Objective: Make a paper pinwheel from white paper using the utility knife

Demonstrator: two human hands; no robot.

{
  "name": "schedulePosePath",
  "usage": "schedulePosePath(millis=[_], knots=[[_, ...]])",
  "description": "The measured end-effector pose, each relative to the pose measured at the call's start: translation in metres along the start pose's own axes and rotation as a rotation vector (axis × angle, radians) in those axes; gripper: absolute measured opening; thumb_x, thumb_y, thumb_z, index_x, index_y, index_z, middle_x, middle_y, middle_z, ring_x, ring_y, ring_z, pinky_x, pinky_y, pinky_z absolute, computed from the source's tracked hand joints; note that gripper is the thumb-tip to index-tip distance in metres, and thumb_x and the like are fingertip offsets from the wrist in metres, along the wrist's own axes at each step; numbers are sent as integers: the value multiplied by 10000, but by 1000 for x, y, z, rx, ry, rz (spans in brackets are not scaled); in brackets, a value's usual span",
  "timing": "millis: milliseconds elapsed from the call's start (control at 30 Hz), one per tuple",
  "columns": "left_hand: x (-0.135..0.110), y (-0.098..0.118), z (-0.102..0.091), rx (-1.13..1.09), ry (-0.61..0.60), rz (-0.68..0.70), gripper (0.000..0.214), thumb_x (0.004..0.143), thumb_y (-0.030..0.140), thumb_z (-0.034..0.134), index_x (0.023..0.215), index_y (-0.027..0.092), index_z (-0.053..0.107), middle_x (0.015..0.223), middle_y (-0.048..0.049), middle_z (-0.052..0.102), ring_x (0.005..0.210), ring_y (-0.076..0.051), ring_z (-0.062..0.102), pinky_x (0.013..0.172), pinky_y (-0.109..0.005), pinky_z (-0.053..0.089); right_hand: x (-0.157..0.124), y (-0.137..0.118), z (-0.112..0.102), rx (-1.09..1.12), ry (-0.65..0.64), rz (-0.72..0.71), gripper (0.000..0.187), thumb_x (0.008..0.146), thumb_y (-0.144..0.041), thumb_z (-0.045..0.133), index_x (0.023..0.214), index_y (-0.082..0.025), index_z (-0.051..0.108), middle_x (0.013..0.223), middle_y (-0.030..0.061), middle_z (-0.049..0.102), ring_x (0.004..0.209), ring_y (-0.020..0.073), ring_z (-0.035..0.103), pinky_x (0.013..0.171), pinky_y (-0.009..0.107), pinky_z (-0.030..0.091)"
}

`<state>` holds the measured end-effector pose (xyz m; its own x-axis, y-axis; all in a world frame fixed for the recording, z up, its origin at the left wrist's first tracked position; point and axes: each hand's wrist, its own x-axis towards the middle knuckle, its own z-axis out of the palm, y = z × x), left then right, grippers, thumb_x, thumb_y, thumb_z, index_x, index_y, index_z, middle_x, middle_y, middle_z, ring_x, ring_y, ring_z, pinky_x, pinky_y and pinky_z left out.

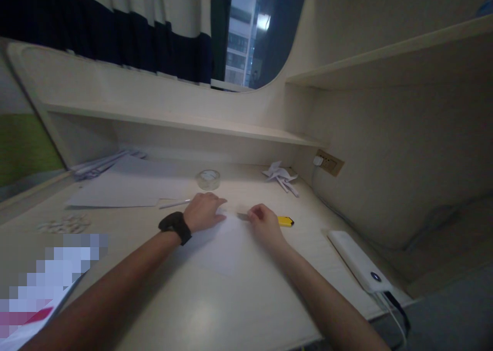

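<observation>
A sheet of white paper (pixel 219 248) lies on the desk in front of me. My left hand (pixel 204 212), with a black watch on its wrist, rests at the paper's far left edge, thumb and forefinger apart. Near the far right edge, my right hand (pixel 265 222) is closed in a pinch. From its fingertips a small, thin greyish strip (pixel 242 216) points left; its material is unclear. A yellow utility knife (pixel 285 221) shows just right of this hand, partly hidden behind it. A roll of clear tape (pixel 208 179) sits beyond my left hand, close to a thin white paper stick (pixel 174 204).
White sheets (pixel 119 184) lie at the back left, near a pile of small pale pieces (pixel 65 223). A folded paper pinwheel (pixel 280 175) is at the back right. A white power strip (pixel 358 261) with cables lines the right edge. A shelf (pixel 181 122) overhangs the back.
</observation>
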<state>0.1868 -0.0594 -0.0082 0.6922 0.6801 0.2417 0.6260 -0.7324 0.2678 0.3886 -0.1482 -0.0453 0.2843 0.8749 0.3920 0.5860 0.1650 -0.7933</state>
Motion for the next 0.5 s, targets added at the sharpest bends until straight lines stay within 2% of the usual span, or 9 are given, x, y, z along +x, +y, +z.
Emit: schedulePosePath(millis=[100,233,300,367,500], knots=[[4,-13,-2,-33,-103,-17,453,684,336,648,1111,184,655,1035,-110,699,965,-281,614,823,-351,423,0,7,0,31,-42,66,80,830,-259,506,815,-201,558,710,11,664,577,143,609,531,236,438],[-4,-18,-11,-151,-163,-14,249,675,265,614,873,150,712,874,-82,719,774,-211,640,682,-263,433,-3,6,2,153,-71,172,117,828,-317,525,831,-200,538,718,11,660,507,118,591,453,206,405],[-11,-17,-15,-213,-157,-44,220,724,297,571,795,139,707,824,-75,717,734,-196,635,649,-252,427,-4,4,4,226,-80,196,158,784,-340,585,780,-189,537,661,1,627,502,118,571,446,206,395],[-21,-17,-16,-264,-127,-89,270,771,340,528,794,132,699,810,-72,714,724,-191,631,631,-249,425,-6,1,7,299,-143,226,210,733,-364,642,734,-178,544,601,-13,590,486,114,541,445,210,385],[-43,-21,-12,-469,-52,-144,304,765,405,556,754,130,684,766,-65,697,705,-191,612,612,-251,421,-9,-5,13,312,-279,223,250,637,-366,728,666,-155,596,548,-11,583,477,107,510,457,214,375]])
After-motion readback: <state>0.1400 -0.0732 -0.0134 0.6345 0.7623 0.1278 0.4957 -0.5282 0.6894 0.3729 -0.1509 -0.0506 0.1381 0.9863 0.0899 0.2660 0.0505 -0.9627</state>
